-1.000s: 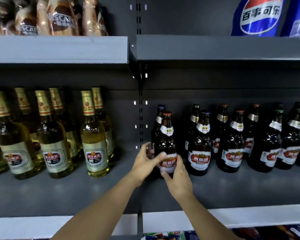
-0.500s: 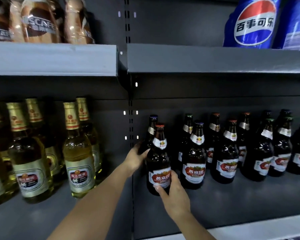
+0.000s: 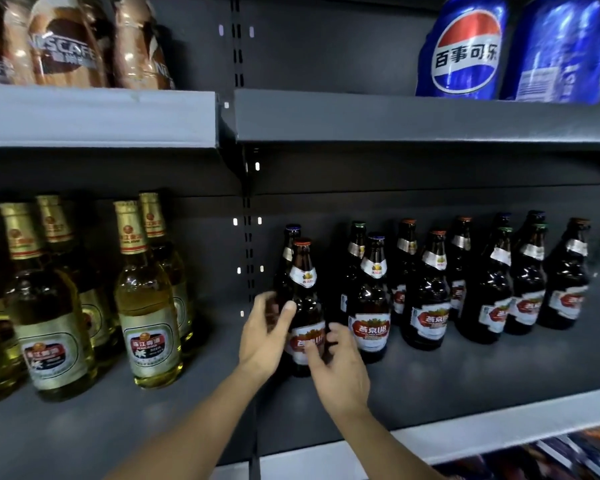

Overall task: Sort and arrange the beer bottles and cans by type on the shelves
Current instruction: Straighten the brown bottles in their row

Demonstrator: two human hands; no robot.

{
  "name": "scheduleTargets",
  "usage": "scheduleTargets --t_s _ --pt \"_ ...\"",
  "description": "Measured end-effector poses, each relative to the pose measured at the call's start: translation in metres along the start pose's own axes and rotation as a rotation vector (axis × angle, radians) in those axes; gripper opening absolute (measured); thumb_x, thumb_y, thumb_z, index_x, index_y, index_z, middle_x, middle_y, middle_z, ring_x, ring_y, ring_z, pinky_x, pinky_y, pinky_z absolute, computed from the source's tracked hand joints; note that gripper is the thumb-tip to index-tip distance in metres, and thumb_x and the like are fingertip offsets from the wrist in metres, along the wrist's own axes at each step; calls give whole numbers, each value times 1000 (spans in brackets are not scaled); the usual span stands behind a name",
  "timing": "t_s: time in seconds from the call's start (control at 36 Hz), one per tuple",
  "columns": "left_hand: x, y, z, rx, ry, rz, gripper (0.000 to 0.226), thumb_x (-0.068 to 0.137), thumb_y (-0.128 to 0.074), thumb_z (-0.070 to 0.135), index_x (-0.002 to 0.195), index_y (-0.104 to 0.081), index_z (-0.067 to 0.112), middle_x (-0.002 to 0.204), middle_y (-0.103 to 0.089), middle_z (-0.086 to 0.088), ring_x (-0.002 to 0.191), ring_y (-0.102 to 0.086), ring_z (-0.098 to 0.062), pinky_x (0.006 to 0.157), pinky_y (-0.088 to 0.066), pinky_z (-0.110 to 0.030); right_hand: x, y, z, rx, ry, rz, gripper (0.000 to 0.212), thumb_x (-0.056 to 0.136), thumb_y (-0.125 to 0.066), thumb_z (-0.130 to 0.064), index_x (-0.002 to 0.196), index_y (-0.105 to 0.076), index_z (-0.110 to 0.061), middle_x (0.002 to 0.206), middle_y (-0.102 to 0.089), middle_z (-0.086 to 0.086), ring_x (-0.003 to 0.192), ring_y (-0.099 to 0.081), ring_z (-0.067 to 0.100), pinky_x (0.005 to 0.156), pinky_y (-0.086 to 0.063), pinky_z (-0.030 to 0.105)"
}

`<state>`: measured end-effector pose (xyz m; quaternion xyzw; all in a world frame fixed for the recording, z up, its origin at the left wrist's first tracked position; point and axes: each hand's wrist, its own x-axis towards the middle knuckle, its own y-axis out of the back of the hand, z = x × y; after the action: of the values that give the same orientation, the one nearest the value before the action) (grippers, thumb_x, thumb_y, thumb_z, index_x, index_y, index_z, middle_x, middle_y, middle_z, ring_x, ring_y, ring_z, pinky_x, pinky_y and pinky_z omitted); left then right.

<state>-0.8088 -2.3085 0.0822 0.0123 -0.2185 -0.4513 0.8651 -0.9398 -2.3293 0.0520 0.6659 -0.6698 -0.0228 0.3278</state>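
Brown bottle [image 3: 303, 306] upright, leftmost; clear bottles [image 3: 146, 306] left bay.

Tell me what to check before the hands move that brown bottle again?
1. Front brown bottle standing upright on the shelf: ok.
2. Left hand has a firm hold: cannot tell; its thumb touches the bottle's side, but its fingers are blurred.
3. Right hand has a firm hold: not ok; its fingers only reach the label.
4. Same kind as the neighbouring brown bottle: ok, the red labels match.
5. Kept apart from the golden bottles on the left: ok.
6. Gap to the bottle behind: cannot tell.
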Motion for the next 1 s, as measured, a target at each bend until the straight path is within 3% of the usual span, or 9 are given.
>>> scheduleTargets --t_s 0.06,0.17,0.36,0.5,0.78,0.83,0.89,0.94,1.0 --pt "-9 -4 -7 97 -16 -99 85 63 -63 75 135 -37 39 125 -55 18 114 -54 -4 97 -46 -31 1 8 -1 81 4 224 33 84 -67 -27 114 -53 -22 99 -55 -12 96 -58 16 83 -48 37" --pt "-13 -11 -14 241 -19 -85 101 59 -81 46 142 -23 40 132 -51 15 118 -52 -8 100 -45 -36 18 28 3 72 -63 484 36 82 -71 -16 113 -54 -10 104 -58 3 103 -53 29 84 -38 40" --pt "-6 -9 -11 185 -34 -110 94 69 -85 14 143 -29 31 119 -57 11 110 -57 -12 95 -44 -28 54 54 19 -55 -97 119 93 78 -72 -51 149 -23 -15 147 -36 6 132 -39 28 94 -45 45" --pt "-5 -8 -16 189 -26 -116 94 70 -84 15 143 -28 35 123 -57 10 112 -57 -13 98 -45 -33 63 61 27 -167 -66 51 89 81 -71 -49 149 -20 -21 147 -39 -2 120 -53 23 81 -49 38" --pt "-12 -11 -13 147 8 -115 92 72 -82 11 141 -27 40 128 -54 8 115 -56 -12 98 -44 -31 64 65 32 -155 -14 25 87 87 -64 -48 153 -14 -21 151 -36 -2 121 -54 23 80 -48 34" --pt "-21 -16 -12 163 -3 -32 92 69 -85 20 141 -30 39 132 -46 9 121 -49 -11 103 -41 -33 59 69 34 -155 11 108 79 89 -59 -51 151 -22 -19 146 -41 0 125 -50 24 84 -46 36" --pt "-32 -24 -6 305 -9 189 88 67 -86 29 140 -37 24 129 -44 1 123 -43 -17 103 -39 -38 58 78 38 -113 4 270 62 91 -57 -44 142 -37 -14 130 -53 4 118 -52 26 86 -46 39" --pt "-40 -35 5 396 -121 396 72 67 -86 26 126 -48 10 118 -50 -10 116 -46 -29 96 -40 -44 64 93 47 -93 -18 424 47 92 -57 -35 130 -47 -8 112 -58 6 106 -56 30 81 -45 42" --pt "-47 -50 20 375 -280 421 56 70 -84 19 115 -52 8 105 -52 -6 103 -50 -25 87 -43 -39 74 113 62 -102 -33 539 39 92 -56 -30 121 -52 -5 103 -59 11 99 -56 35 78 -46 45"
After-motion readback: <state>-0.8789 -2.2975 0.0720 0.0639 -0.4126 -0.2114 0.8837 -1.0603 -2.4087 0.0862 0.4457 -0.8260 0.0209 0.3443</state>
